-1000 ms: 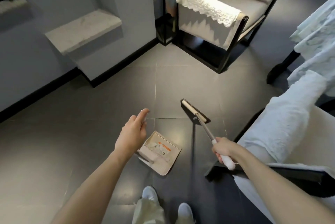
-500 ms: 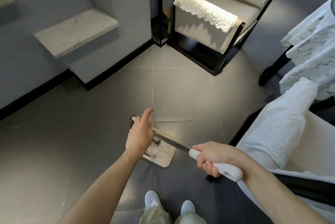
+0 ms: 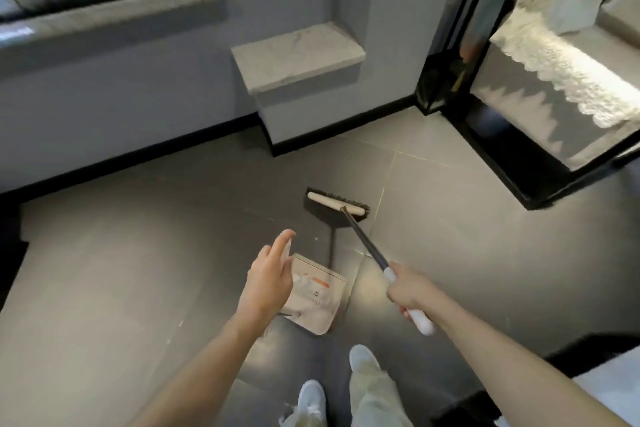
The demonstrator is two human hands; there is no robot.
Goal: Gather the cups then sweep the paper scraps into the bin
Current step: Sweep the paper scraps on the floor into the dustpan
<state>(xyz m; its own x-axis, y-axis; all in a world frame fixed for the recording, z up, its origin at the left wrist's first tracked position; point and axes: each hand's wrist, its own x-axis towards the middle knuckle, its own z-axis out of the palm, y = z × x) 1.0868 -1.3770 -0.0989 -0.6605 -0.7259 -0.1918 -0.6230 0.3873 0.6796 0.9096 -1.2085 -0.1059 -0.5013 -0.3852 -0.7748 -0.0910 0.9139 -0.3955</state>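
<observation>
Right hand [image 3: 405, 295] wrapped tight round white grip of broom [image 3: 363, 239], shaft angled forward, bristle head down on grey floor [image 3: 138, 271]. Left hand [image 3: 268, 284] out over left edge of dustpan [image 3: 318, 291], fingers straight, close together; contact with pan unclear. Dustpan on floor just ahead of shoes [image 3: 311, 399], near bristles. Pale bits [image 3: 302, 278] inside pan, possibly paper scraps, too small to tell.

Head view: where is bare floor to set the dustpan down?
Free: grey tiles left of the beige dustpan, up to the black skirting; also tiles between the dark-bristled broom head and the black-framed armchair. Crowded: around the white shoes.
</observation>
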